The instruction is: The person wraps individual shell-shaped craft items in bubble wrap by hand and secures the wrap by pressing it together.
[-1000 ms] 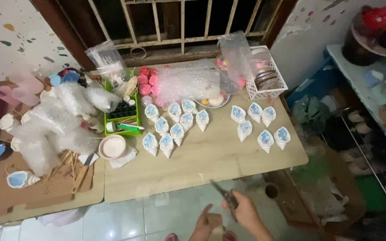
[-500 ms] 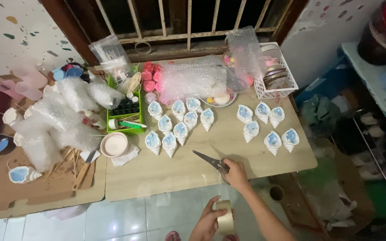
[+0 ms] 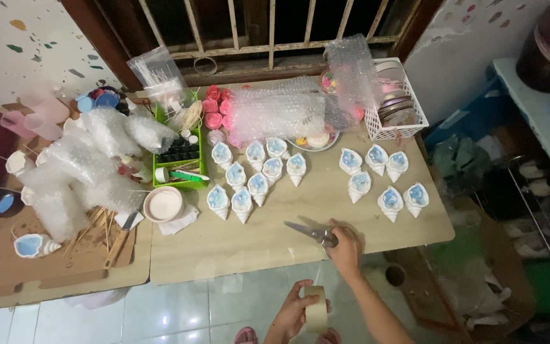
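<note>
Right hand (image 3: 345,245) now resting scissors (image 3: 310,230) on table (image 3: 224,248), left hand (image 3: 294,312) still gripping tape roll (image 3: 315,309)

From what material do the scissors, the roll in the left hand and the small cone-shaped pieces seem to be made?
Scissors: metal blades, shiny grey glint; the right hand covers the handles.
Roll in the left hand: probably paper tape, matte beige.
Cone-shaped pieces: possibly glazed ceramic or plaster, white with smooth blue faces.
</note>
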